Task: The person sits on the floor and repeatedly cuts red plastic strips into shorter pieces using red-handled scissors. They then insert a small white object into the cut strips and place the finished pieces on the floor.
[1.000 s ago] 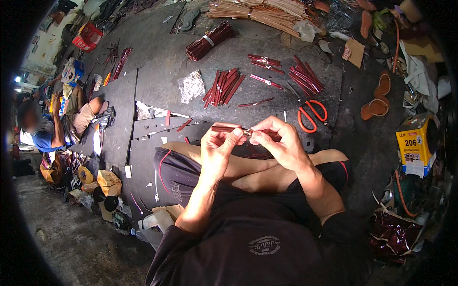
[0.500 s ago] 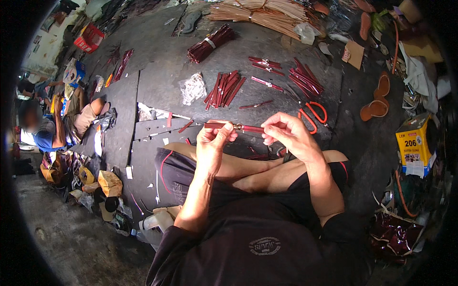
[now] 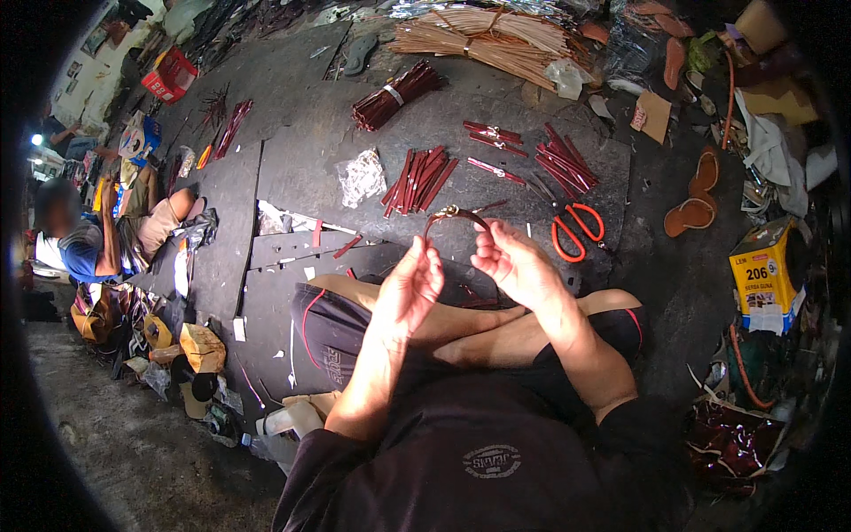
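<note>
Between my two hands a dark red strap (image 3: pixel 454 213) with a small shiny buckle bends into an upward arch. My left hand (image 3: pixel 410 285) pinches its left end, and my right hand (image 3: pixel 521 263) pinches the right end. Just beyond them lie a pile of dark red strips (image 3: pixel 418 180) and a second pile (image 3: pixel 567 160). A few straps with metal buckles (image 3: pixel 495 135) rest between these piles, with one more buckled strap (image 3: pixel 495 170) nearer to me. Scissors with orange handles (image 3: pixel 578 232) lie spread to the right of my right hand.
A tied bundle of dark red strips (image 3: pixel 394 96) and a clear plastic bag (image 3: pixel 362 177) lie farther off. At the back is a heap of tan strips (image 3: pixel 487 40). Brown sandal soles (image 3: pixel 693 199) and a yellow box (image 3: pixel 764 279) stand right. Another person (image 3: pixel 93 230) sits at left.
The strap was straight between my hands; now it is bent into an arch. My right hand has shifted left and slightly down, closer to my left hand.
</note>
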Demonstrator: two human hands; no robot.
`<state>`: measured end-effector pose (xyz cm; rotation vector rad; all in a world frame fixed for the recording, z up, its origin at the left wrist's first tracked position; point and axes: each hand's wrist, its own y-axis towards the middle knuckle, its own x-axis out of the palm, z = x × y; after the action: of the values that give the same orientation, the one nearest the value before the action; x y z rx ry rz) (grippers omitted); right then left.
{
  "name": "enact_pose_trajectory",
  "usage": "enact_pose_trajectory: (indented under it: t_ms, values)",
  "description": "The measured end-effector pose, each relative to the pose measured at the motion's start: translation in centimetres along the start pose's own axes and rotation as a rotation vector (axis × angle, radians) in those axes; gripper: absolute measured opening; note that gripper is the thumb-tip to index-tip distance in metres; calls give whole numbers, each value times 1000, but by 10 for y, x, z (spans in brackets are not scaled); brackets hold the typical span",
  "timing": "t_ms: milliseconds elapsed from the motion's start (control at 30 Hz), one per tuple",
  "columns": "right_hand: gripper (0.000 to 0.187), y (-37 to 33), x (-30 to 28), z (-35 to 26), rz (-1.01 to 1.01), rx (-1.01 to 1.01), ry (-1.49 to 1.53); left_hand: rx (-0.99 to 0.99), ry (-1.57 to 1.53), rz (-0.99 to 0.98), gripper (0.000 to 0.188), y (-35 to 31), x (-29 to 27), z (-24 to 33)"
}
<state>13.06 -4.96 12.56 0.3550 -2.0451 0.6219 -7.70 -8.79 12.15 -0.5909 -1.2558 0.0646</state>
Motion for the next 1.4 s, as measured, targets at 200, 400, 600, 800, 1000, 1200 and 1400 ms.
enact_pose_trajectory:
  t_ms: [200, 400, 600, 800, 1000, 1200, 1400]
  values:
    - [24, 3, -4, 14, 56, 5, 35, 12, -96, -27, 20, 6, 12, -25]
    - [19, 5, -9, 26, -4, 13, 133, 54, -2, -69, 20, 10, 10, -37]
    - [18, 4, -9, 26, -15, 3, 123, 78, 33, -79, 21, 9, 11, -39]
    - [19, 1, -4, 25, -66, 7, 137, 75, 40, -73, 21, 8, 14, -38]
    - [21, 3, -9, 22, -84, 49, 110, 81, 76, -58, 21, 6, 13, -35]
    - [18, -22, 32, -27, -73, -293, -879, 94, 280, -20, 53, -7, 25, 20]
    - [27, -39, 51, -27, -217, -961, -1756, 252, 1065, -20, 31, -24, 45, 21]
